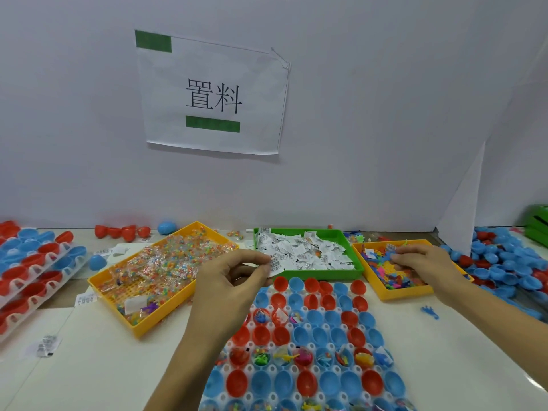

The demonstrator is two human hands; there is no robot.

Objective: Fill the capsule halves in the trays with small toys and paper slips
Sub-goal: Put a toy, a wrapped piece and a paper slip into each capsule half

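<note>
Two hands: both reach forward over the white table (98, 369), the left hand (234, 280) at the near edge of the green tray (353, 247), the right hand (427, 262) over the right yellow tray (397, 295).
Left fingers: curled, thumb and forefinger (255, 256) closed narrowly on a paper slip (275, 266) with black print, held just above the far rows of the capsule tray (272, 370).
Right fingers: bent down into the pile of small toys (388, 271), tips (398, 258) close together on a small piece; what exactly they hold is too small to tell.
Capsule tray: translucent white, lying near and centre between the forearms, its sockets filled with red and blue capsule halves (323, 336), open side up.
Filled halves: one row across the near middle carries bright toys and slips; three halves in a farther row beside the left hand do too; the other halves shown look hollow.
Green tray: heaped with white printed slips.
Right yellow tray: holds pink, blue, yellow and green plastic toys.
Left yellow tray (142, 321): set at an angle, full of small clear bags of coloured beads.
Far left: stacked trays (44, 280) of red and blue halves.
Far right: loose heap of blue and red halves (504, 265).
Wall: paper sign (213, 93) with two black characters and green tape.
Table, right: one blue toy (430, 312) lies alone near the right forearm.
</note>
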